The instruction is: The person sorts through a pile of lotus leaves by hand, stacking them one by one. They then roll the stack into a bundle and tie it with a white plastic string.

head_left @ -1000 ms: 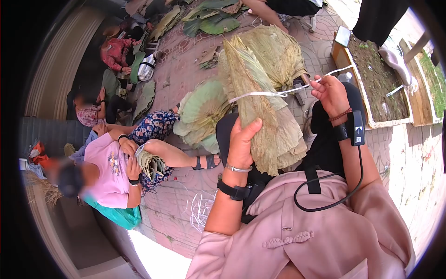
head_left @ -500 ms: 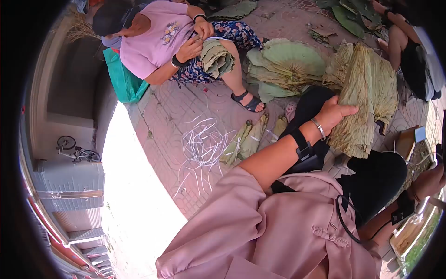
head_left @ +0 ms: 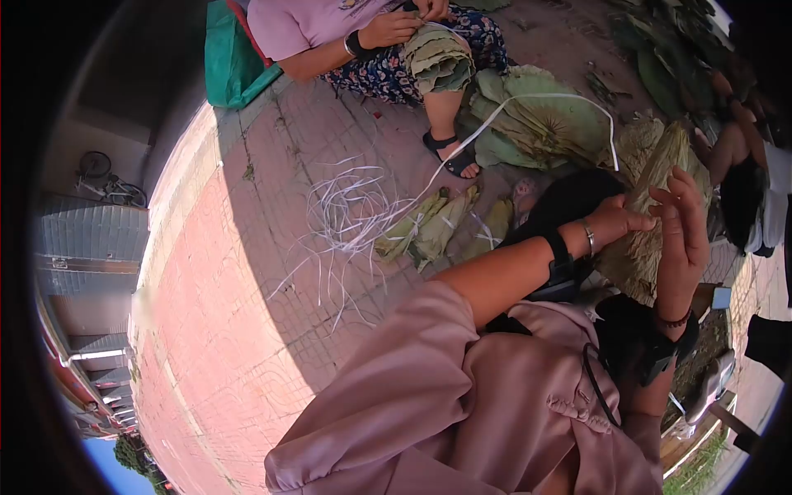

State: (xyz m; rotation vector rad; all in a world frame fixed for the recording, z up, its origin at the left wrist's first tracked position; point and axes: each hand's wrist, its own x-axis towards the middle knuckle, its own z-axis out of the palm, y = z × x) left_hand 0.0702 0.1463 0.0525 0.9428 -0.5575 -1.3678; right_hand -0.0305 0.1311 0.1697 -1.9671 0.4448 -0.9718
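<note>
Left hand (head_left: 617, 221): grip clamped on the leaf bundle, thumb across its front; bracelet and black band on the wrist.
Right hand (head_left: 683, 239): just beside the left hand; grip apart, fingers spread against the bundle's far side.
Leaf bundle (head_left: 635, 268): dried folded leaves, held over the lap between both hands.
White strap (head_left: 528, 97): arcs from the paving up to the hands; cannot tell which hand holds its end.
Tied bundles (head_left: 429, 231): lying on the brick paving (head_left: 247, 272), near the lap.
Loose straps (head_left: 351, 206): tangled, beside the tied bundles.
Green leaf stack (head_left: 544, 124): flat, beyond the tied bundles.
Co-worker (head_left: 305, 21): seated farthest, both hands on a leaf roll (head_left: 441, 58).
</note>
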